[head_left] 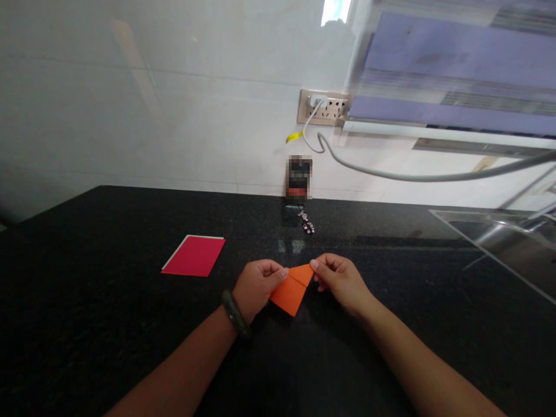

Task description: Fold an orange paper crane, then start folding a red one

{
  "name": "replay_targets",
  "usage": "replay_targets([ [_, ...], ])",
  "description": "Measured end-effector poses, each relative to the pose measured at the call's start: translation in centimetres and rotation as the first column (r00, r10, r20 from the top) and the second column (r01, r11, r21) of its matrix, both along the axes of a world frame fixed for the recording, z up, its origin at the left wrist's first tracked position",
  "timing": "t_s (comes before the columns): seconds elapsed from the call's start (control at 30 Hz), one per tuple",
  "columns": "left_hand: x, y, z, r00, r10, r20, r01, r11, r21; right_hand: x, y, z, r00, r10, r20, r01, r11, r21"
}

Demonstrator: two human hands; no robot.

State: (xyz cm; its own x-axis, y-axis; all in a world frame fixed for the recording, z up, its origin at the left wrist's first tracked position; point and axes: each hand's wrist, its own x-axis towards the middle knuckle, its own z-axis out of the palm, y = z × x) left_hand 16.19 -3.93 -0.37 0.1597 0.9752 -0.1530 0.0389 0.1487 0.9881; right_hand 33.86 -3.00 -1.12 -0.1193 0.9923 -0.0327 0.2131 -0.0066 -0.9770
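A folded piece of orange paper (293,294) is held between my two hands, just over the dark countertop. My left hand (259,286) pinches its upper left part between thumb and fingers; a dark bangle circles that wrist. At the paper's upper right corner, my right hand (341,281) grips with thumb and fingertips. A crease line runs across the paper near the top. Parts of its left side are hidden behind my left hand.
A stack of red paper (195,256) lies on the black countertop (130,336) to the left. Against the wall leans a blurred-out phone-like item (299,178) with a beaded strap (306,223). A charger (318,101) with cable sits in the socket; a sink (512,243) is at right.
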Motion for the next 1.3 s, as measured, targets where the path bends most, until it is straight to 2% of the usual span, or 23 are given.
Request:
replay_targets([
  [0.1,0.0,0.0,-0.2,0.998,-0.069,-0.001,0.069,0.998,0.0,0.0,-0.1,0.1,0.999,-0.054,0.007,0.053,0.997,0.064],
  [0.2,-0.2,0.2,-0.5,0.998,-0.032,-0.061,0.037,0.996,0.085,0.2,-0.5,0.4,0.984,-0.106,0.141,0.06,0.953,0.296],
  [0.27,-0.2,0.3,-0.7,0.988,0.101,-0.113,-0.083,0.985,0.15,0.3,-1.0,0.7,0.955,-0.15,0.256,-0.008,0.85,0.526],
  [0.33,-0.3,0.3,-0.7,0.962,0.236,-0.134,-0.213,0.962,0.168,0.3,-1.4,0.8,0.922,-0.139,0.362,-0.167,0.701,0.694],
  [0.4,-0.3,0.3,-0.5,0.951,0.284,-0.123,-0.269,0.955,0.126,0.2,-1.7,0.8,0.887,-0.104,0.45,-0.32,0.563,0.762],
  [0.43,-0.2,0.3,-0.4,0.957,0.274,-0.097,-0.266,0.96,0.088,0.1,-1.8,0.7,0.868,-0.09,0.489,-0.379,0.517,0.767],
  [0.5,-0.1,0.2,-0.1,0.978,0.21,-0.014,-0.21,0.978,0.001,-0.1,-1.9,0.5,0.819,-0.073,0.569,-0.469,0.486,0.738],
  [0.6,0.1,0.0,0.0,0.986,0.115,0.124,-0.105,0.991,-0.085,-0.4,-2.0,0.1,0.754,-0.046,0.656,-0.542,0.52,0.66],
  [0.73,0.2,0.0,-0.2,0.97,0.138,0.201,-0.127,0.99,-0.064,-0.9,-2.0,0.0,0.766,0.1,0.636,-0.573,0.557,0.602],
  [0.77,0.2,0.1,-0.2,0.968,0.144,0.206,-0.138,0.989,-0.047,-1.1,-2.0,-0.1,0.793,0.136,0.594,-0.545,0.595,0.59],
  [0.8,0.2,0.1,-0.2,0.968,0.147,0.203,-0.143,0.989,-0.034,-1.2,-1.9,-0.1,0.835,0.147,0.531,-0.48,0.665,0.572],
  [0.83,0.2,0.1,-0.3,0.97,0.145,0.196,-0.142,0.989,-0.032,-1.3,-1.8,-0.1,0.887,0.124,0.444,-0.373,0.758,0.535],
  [0.9,0.1,0.2,-0.3,0.976,0.125,0.18,-0.118,0.992,-0.048,-1.3,-1.4,-0.2,0.972,-0.008,0.234,-0.079,0.93,0.359],
  [0.93,0.1,0.2,-0.3,0.979,0.104,0.174,-0.095,0.994,-0.06,-1.2,-1.2,-0.3,0.989,-0.065,0.13,0.035,0.973,0.227],
  [0.97,0.1,0.2,-0.4,0.982,0.076,0.17,-0.065,0.995,-0.07,-1.1,-0.9,-0.5,0.996,-0.087,0.03,0.084,0.992,0.094],
  [1.03,0.2,0.0,-0.4,0.986,0.013,0.166,0.002,0.996,-0.087,-0.9,-0.5,-0.7,0.988,-0.054,-0.146,0.039,0.994,-0.099],
  [1.07,0.2,0.0,-0.4,0.986,-0.018,0.163,0.034,0.995,-0.097,-0.8,-0.4,-0.8,0.978,-0.035,-0.204,0.005,0.989,-0.148],
  [1.17,0.4,-0.2,-0.4,0.988,-0.07,0.135,0.086,0.989,-0.121,-0.7,-0.2,-0.9,0.961,-0.001,-0.278,-0.042,0.988,-0.151],
  [1.3,0.5,-0.3,-0.2,0.993,-0.068,0.093,0.082,0.985,-0.153,-0.8,-0.4,-1.0,0.971,-0.015,-0.24,-0.005,0.997,-0.082],
])
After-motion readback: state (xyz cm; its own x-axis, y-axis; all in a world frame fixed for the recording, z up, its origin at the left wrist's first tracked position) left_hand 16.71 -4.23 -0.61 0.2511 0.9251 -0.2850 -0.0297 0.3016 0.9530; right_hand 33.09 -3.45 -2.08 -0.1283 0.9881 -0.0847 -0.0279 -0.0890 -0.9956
